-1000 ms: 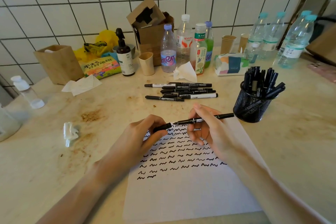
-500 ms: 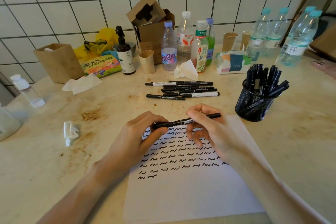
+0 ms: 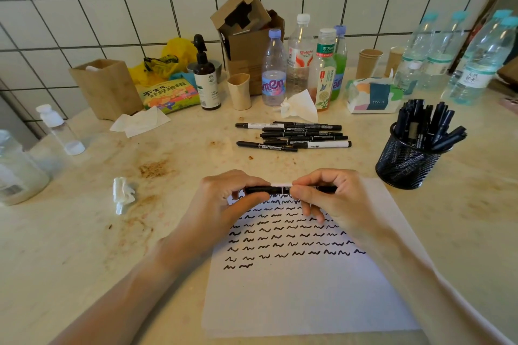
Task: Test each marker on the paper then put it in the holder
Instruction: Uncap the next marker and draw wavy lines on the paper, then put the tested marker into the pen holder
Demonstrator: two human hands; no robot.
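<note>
Left hand [image 3: 224, 199]: gripped the left end of the marker, thumb below and fingers curled over the top.
Right hand [image 3: 333, 199]: gripped the right part of the same marker, fingers curled round the barrel.
Marker [image 3: 280, 189]: black with a white label band, was held level between both hands, just above the far edge of the paper. Whether the cap was fully seated could not be determined.
Paper [image 3: 308, 294]: white sheet lay flat on the bench [image 3: 84, 246] in front of the person; rows of short black squiggles covered its far half, the near half was blank.
Holder [image 3: 406, 162]: black mesh cup stood upright on the bench, to the right of the paper's far corner, with many dark markers standing in it.
Loose markers [image 3: 294, 136]: a group lay side by side on the bench beyond the hands, well apart from the paper.
Crumpled tissue [image 3: 123, 194]: lay on the bench to the left of the left hand.
Bottles [image 3: 302, 61]: several stood in a row along the tiled wall, beside a tissue pack [image 3: 372, 95].
</note>
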